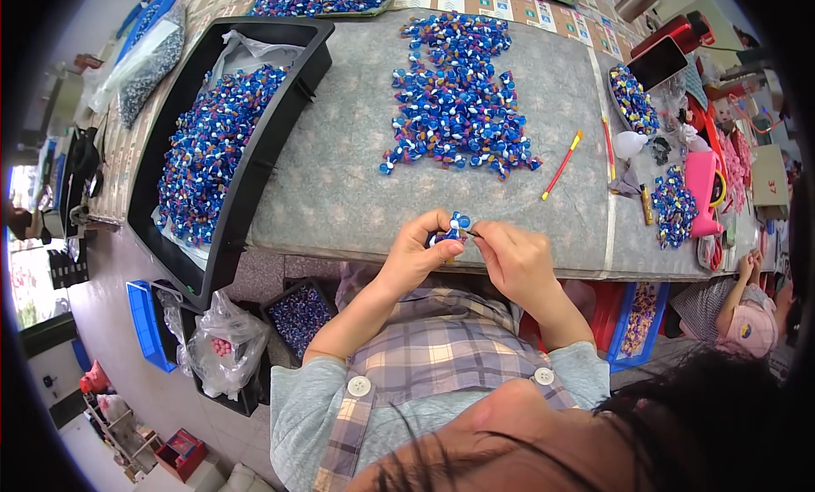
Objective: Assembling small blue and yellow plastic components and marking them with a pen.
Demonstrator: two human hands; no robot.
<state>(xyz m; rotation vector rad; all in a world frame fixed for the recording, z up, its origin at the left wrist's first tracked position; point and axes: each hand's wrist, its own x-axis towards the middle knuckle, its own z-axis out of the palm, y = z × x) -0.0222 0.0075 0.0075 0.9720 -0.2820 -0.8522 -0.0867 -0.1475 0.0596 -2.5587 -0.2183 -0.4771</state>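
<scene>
My left hand (422,247) pinches a small blue-and-white plastic piece (458,224) at the near edge of the grey table (340,186). My right hand (514,253) meets it from the right, fingertips closed on a thin dark pin-like part touching the piece. Just beyond my hands lies a spread pile of similar blue pieces (456,101) on the table.
A long black tray (255,152) full of blue pieces overhangs the table's left side. A red-and-yellow stick (562,164) lies right of the pile. Smaller heaps of pieces (675,205), a pink tool and clutter fill the right end. Bins and bags stand on the floor; another person sits at right.
</scene>
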